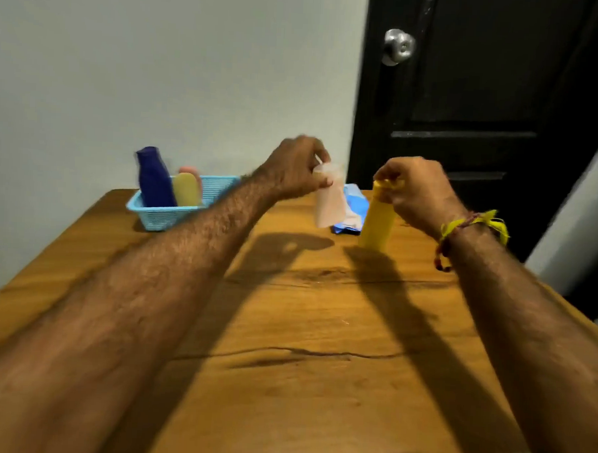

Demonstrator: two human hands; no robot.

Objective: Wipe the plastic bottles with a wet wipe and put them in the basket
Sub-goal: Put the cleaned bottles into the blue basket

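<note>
My left hand [298, 166] pinches a white wet wipe [329, 202] that hangs down above the far side of the table. Just to its right, my right hand [417, 190] grips the top of a yellow plastic bottle [378, 221] standing upright on the wood. A light blue basket [175, 207] sits at the far left of the table. In it stand a dark blue bottle [152, 177], a pale yellow bottle [186, 189] and a pink bottle [192, 172]. The picture is blurred by motion.
A blue wet-wipe pack [355, 208] lies behind the wipe and the yellow bottle. The wooden table [320, 330] runs toward me; its right edge drops off near my right forearm. A black door [485, 97] with a metal knob stands behind, beside a pale wall.
</note>
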